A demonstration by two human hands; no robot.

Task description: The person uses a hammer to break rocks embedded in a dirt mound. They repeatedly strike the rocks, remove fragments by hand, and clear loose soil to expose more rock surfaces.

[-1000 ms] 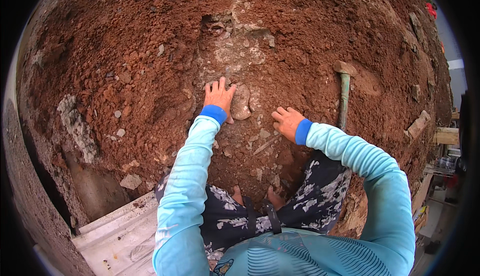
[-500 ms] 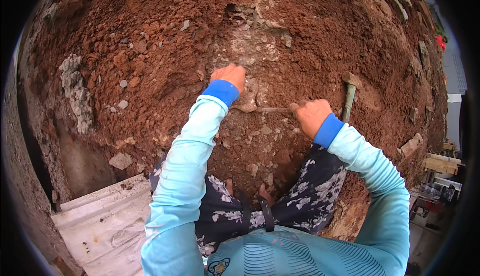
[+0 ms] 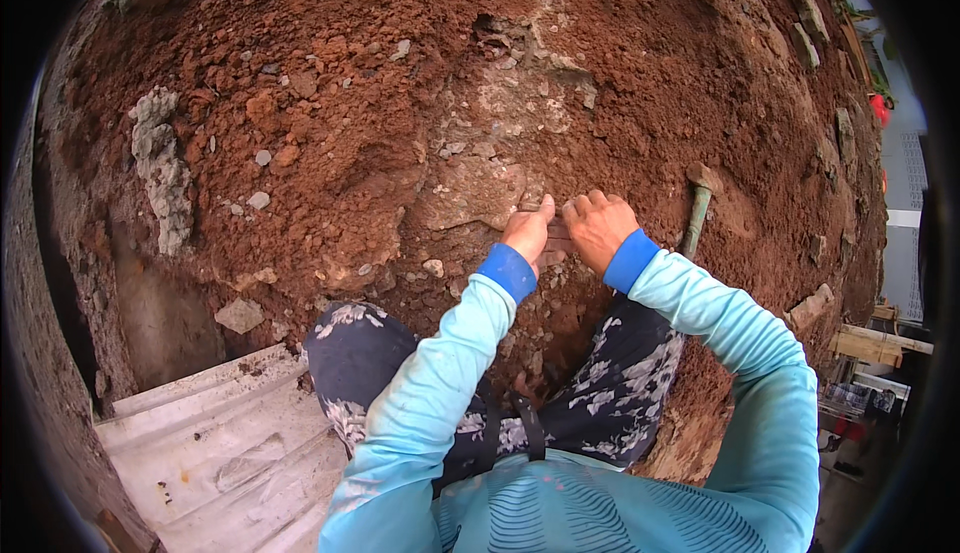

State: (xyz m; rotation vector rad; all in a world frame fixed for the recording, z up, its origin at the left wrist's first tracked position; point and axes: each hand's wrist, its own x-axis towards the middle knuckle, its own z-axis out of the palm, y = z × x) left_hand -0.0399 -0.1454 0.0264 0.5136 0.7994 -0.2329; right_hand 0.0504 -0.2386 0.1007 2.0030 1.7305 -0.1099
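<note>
Both the left hand (image 3: 527, 233) and the right hand (image 3: 598, 228) close their fingers on a flat stone (image 3: 556, 240) lodged in the red earth bank (image 3: 330, 103) just right of centre, seemingly not yet pulled free, a hammer (image 3: 697, 215) at three o'clock.

My left hand (image 3: 528, 230) and right hand (image 3: 598, 225) grip a flat reddish-brown stone (image 3: 556, 240) between them; it shows only as a small dark sliver between my fingers, lying level against the earth bank (image 3: 330, 103). Just above it, touching my left fingertips, a broad pale grey-tan slab (image 3: 470, 193) is set in the red, crumbly, pebble-studded soil, its face tilted toward me, edges partly buried.
</note>
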